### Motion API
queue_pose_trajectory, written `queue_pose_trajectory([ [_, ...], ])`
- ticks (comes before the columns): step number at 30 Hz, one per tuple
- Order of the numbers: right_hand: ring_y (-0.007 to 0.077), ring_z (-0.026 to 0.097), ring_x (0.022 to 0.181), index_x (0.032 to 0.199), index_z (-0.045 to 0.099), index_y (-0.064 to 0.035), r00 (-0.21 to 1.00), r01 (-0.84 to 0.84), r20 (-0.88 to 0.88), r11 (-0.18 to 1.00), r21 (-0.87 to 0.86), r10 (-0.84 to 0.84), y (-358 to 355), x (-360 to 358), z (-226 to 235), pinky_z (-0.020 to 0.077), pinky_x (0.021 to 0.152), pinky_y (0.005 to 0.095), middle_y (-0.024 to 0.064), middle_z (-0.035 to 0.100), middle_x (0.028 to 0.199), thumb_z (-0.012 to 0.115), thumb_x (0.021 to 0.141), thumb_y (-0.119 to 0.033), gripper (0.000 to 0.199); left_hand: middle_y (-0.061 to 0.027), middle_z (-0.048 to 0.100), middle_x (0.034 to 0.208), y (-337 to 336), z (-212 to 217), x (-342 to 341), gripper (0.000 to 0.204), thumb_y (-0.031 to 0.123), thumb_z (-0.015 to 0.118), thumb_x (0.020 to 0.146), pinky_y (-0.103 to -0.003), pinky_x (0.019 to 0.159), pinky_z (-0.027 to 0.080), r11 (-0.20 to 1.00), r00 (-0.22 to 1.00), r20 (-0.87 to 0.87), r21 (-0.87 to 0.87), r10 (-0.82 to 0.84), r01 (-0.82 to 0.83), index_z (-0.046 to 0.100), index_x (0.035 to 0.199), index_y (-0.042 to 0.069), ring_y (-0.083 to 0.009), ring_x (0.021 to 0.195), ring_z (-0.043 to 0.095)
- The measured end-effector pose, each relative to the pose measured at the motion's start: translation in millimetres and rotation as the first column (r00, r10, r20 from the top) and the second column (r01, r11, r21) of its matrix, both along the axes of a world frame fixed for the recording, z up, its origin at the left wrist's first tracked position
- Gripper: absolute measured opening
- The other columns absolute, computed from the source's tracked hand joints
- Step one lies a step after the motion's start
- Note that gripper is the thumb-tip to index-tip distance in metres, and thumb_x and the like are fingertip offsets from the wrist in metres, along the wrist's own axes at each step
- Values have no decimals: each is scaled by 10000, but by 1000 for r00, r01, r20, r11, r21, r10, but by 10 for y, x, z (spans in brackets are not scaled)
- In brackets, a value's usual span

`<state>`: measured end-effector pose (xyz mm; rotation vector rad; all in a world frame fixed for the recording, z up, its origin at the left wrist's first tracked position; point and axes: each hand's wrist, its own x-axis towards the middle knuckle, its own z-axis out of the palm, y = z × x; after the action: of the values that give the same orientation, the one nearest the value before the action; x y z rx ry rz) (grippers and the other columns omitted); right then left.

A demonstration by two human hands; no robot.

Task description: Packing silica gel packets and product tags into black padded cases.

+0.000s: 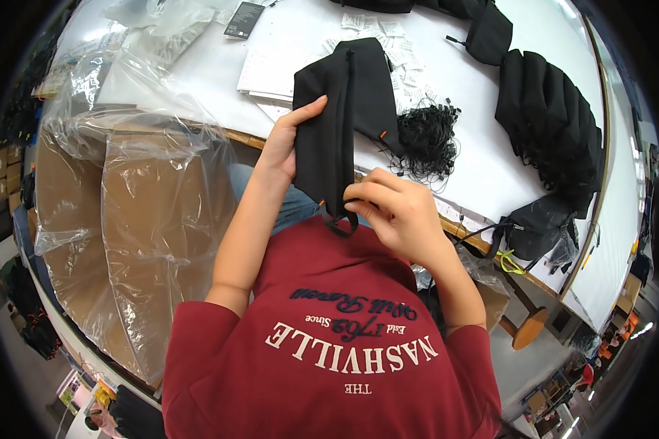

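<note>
A black fabric pouch [315, 139] with a long zipper hangs upright over the table's front edge. My left hand [282, 143] grips its left side, thumb on the front and the other fingers hidden behind. At the pouch's lower end, beside a black strap loop [340, 225], my right hand [392, 208] is closed in a pinch against the zipper side. What lies between those fingertips is too small to make out. Just beyond lies another black fabric piece [378, 95] with a small orange tag, partly covered by the held pouch.
A tangled heap of black cords [426, 139] and scattered white labels [399, 51] lie on the white table [461, 88]. Black pouches [542, 110] stand in a row at right. Plastic-wrapped cardboard boxes [154, 234] stand at left. A round wooden stool [529, 328] is at lower right.
</note>
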<state>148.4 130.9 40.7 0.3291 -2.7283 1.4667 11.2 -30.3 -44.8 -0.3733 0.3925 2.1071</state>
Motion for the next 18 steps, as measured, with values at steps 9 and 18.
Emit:
queue_pose_trajectory([
  [9, 174, 512, 542, 867, 651, -68, 998, 66, 9, 995, -73, -65, -41, -50, 47, 405, 494, 283, 37, 562, 737, 689, 760, -41, 117, -138, 694, 905, 60, 56, -14, 216, 152, 627, 875, -311, 628, 589, 999, 1000, -3, -50, 2, -3, 641, 992, -28, -208, 726, 690],
  [18, 122, 444, 511, 880, 667, -47, 999, 45, 22, 993, -107, -43, 2, 6, 18, 360, 471, 250, 36, 567, 749, 695, 735, 15, 160, -177, 690, 917, 29, 48, -14, 221, 147, 574, 910, -339, 634, 600, 999, 999, 30, -20, 43, -42, 644, 1016, -35, -245, 743, 697],
])
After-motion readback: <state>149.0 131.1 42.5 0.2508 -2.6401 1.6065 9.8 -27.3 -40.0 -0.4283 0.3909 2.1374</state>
